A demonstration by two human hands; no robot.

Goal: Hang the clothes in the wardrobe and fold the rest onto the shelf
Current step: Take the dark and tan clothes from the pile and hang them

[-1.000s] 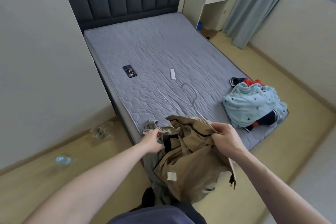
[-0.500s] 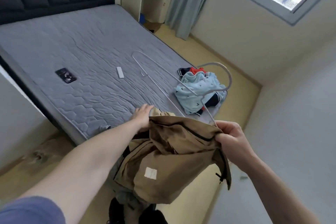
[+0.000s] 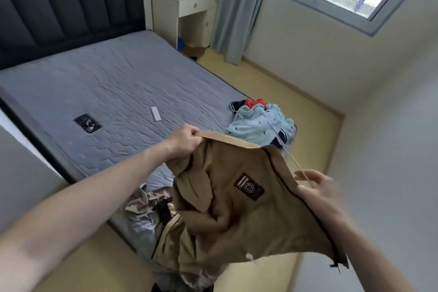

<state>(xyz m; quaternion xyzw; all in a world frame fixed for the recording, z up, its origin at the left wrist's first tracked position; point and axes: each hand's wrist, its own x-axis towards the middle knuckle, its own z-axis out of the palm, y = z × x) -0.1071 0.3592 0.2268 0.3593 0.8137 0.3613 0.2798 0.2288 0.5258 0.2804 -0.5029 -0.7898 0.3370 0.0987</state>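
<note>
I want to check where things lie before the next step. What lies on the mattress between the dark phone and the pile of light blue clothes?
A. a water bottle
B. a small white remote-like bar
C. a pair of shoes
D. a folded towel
B: a small white bar lies flat on the grey mattress, right of the dark phone and left of the light blue clothes pile.

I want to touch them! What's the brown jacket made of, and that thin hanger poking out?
The brown jacket looks like soft matte woven cloth, maybe cotton: it creases and droops, and it carries a sewn patch. The hanger looks like thin wire with a pale, slightly shiny coat, though blur leaves metal or plastic open. The left hand pinches the collar; the right hand holds the hanger.
</note>
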